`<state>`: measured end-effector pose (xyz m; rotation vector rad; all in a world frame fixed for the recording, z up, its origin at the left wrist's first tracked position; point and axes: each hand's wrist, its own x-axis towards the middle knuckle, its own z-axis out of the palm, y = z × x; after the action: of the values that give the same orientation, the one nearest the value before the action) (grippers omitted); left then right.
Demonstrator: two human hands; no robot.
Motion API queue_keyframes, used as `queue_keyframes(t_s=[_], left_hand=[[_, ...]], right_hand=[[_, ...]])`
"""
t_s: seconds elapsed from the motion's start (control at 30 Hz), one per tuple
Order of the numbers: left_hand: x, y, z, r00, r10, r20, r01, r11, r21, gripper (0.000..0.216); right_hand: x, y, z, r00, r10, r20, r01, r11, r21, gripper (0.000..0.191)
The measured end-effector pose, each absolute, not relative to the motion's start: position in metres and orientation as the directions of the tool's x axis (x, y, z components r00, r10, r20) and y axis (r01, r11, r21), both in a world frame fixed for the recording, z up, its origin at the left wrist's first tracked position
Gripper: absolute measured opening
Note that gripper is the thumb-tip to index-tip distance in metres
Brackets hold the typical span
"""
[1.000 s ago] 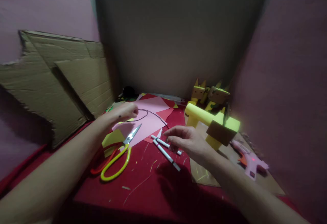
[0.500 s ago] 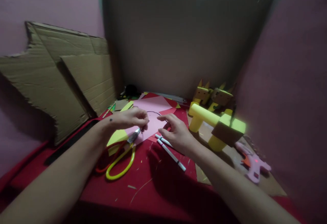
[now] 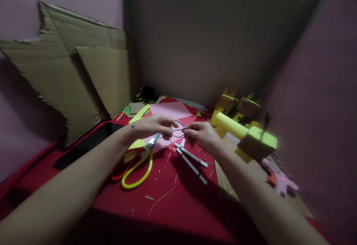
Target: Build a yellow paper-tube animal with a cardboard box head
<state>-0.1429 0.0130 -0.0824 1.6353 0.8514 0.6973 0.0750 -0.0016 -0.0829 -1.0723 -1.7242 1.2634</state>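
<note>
My left hand (image 3: 154, 125) and my right hand (image 3: 201, 133) meet over a pink paper sheet (image 3: 170, 111) on the red table (image 3: 178, 207). Both pinch a thin black strand (image 3: 177, 129), which runs between the fingertips and loops behind them. Just below my left hand lie scissors (image 3: 138, 164) with yellow and red handles, blades pointing up toward the strand. Two white marker pens (image 3: 192, 158) rest side by side under my right hand.
A yellow paper-tube figure with a brown cardboard block (image 3: 251, 139) stands at right, with small cardboard figures (image 3: 240, 105) behind it. A pink glue gun (image 3: 280, 178) lies at far right. Cardboard sheets (image 3: 69, 73) lean at left. A dark flat object (image 3: 89, 146) lies near my left forearm.
My right hand has moved from above the pens up to the pink paper and met my left hand. Both now pinch the black strand and hold it taut between them.
</note>
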Motion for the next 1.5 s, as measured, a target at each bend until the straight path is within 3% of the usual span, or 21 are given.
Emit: queue_keyframes(t_s=[0.17,0.3,0.77,1.0,1.5], left_hand=[[-0.12,0.004,-0.085,0.653,0.758,0.002,0.245,-0.213,0.946,0.023],[-0.103,-0.006,-0.082,0.69,0.722,-0.05,0.291,-0.213,0.933,0.013],[-0.112,-0.006,-0.075,0.69,0.718,-0.092,0.371,-0.242,0.896,0.015],[-0.116,-0.004,-0.075,0.622,0.78,-0.069,0.392,-0.234,0.89,0.016],[-0.106,-0.006,-0.084,0.442,0.896,0.03,0.138,-0.101,0.985,0.016]], right_hand=[[0.085,-0.02,-0.081,-0.382,0.922,0.067,-0.06,0.048,-0.997,0.023],[0.098,-0.03,-0.083,-0.364,0.931,0.025,-0.163,-0.037,-0.986,0.028],[0.122,-0.035,-0.107,-0.297,0.953,0.053,-0.218,-0.014,-0.976,0.023],[0.124,-0.036,-0.112,-0.317,0.948,0.015,-0.184,-0.045,-0.982,0.022],[0.117,-0.04,-0.118,-0.381,0.923,-0.056,-0.168,-0.129,-0.977,0.019]])
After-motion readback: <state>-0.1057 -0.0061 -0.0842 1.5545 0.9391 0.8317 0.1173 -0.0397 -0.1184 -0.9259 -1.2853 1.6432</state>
